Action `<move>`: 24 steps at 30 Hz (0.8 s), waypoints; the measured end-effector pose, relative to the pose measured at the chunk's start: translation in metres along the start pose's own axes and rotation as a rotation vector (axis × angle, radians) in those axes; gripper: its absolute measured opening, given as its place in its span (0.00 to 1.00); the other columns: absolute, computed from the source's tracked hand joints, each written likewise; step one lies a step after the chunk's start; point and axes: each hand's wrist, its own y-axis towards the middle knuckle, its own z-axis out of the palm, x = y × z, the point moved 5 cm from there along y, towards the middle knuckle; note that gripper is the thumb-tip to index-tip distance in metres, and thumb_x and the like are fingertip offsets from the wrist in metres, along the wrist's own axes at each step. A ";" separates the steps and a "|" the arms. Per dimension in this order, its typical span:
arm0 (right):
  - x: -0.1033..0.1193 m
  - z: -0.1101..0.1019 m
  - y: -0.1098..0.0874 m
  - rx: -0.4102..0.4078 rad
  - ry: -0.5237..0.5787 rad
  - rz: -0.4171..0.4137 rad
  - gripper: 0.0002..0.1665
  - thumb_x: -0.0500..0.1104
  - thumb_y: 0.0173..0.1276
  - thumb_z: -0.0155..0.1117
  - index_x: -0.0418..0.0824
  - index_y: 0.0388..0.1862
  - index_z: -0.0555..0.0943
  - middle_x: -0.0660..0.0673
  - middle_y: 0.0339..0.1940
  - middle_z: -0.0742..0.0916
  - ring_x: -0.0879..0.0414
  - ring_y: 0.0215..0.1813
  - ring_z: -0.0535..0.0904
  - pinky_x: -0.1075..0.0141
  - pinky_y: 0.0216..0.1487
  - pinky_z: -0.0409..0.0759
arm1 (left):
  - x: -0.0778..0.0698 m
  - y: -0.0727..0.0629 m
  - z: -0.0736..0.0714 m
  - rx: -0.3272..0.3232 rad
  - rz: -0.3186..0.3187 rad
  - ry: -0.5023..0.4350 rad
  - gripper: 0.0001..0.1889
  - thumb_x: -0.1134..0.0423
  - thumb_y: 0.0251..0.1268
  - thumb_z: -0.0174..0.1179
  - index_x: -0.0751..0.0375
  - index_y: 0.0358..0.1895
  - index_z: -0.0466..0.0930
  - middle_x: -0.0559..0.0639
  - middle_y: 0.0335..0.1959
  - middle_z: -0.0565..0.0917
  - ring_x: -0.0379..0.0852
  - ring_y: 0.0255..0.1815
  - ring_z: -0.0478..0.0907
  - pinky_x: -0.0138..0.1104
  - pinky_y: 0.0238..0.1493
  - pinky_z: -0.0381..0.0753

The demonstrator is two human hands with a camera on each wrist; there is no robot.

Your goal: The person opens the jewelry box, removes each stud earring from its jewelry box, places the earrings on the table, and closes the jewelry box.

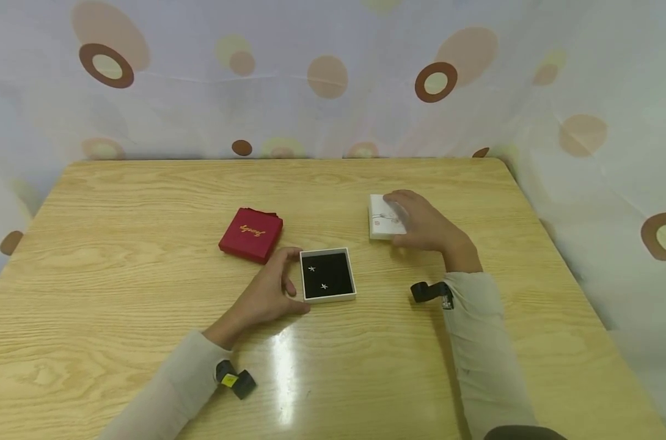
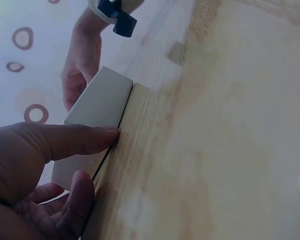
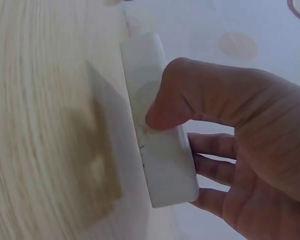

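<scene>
A square white box base (image 1: 353, 290) with a black lining lies on the table, and two small star-shaped pieces, probably earrings, sit on the lining. My left hand (image 1: 269, 290) grips its left end, the thumb along the near wall and the other fingers at the far side. In the left wrist view the thumb (image 2: 90, 139) presses the white side wall. To the right, my right hand (image 1: 423, 223) holds a white box lid (image 1: 381, 226) printed with a thin plant drawing. The right wrist view shows the thumb (image 3: 170, 107) on the lid's side wall (image 3: 165, 170), fingers behind.
A dark red jewelry box (image 1: 250, 235) with gold lettering lies left of the white base, near the left fingertips. All stands on a wood-grain table (image 1: 146, 208). Behind and to the right hangs a curtain (image 1: 289, 43) with round patterns.
</scene>
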 end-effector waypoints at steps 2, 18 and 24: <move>-0.007 0.003 0.004 -0.005 0.003 -0.001 0.50 0.37 0.51 0.68 0.33 0.75 0.62 0.32 0.76 0.66 0.37 0.78 0.58 0.42 0.77 0.56 | 0.000 0.000 0.000 0.000 -0.006 -0.002 0.52 0.68 0.40 0.80 0.56 0.72 0.59 0.55 0.36 0.77 0.43 0.34 0.76 0.36 0.44 0.74; -0.024 0.013 0.012 -0.022 0.011 0.012 0.49 0.37 0.48 0.66 0.36 0.74 0.65 0.33 0.76 0.66 0.37 0.77 0.59 0.41 0.77 0.56 | 0.000 0.000 0.001 0.010 0.003 0.006 0.53 0.66 0.39 0.81 0.55 0.73 0.58 0.56 0.47 0.77 0.43 0.35 0.75 0.36 0.45 0.73; -0.029 0.016 0.013 -0.016 0.047 0.033 0.52 0.38 0.48 0.68 0.39 0.76 0.62 0.35 0.79 0.64 0.38 0.80 0.56 0.41 0.78 0.54 | 0.000 -0.001 0.002 0.021 0.002 0.005 0.54 0.66 0.40 0.81 0.56 0.73 0.57 0.55 0.64 0.71 0.43 0.35 0.75 0.36 0.45 0.72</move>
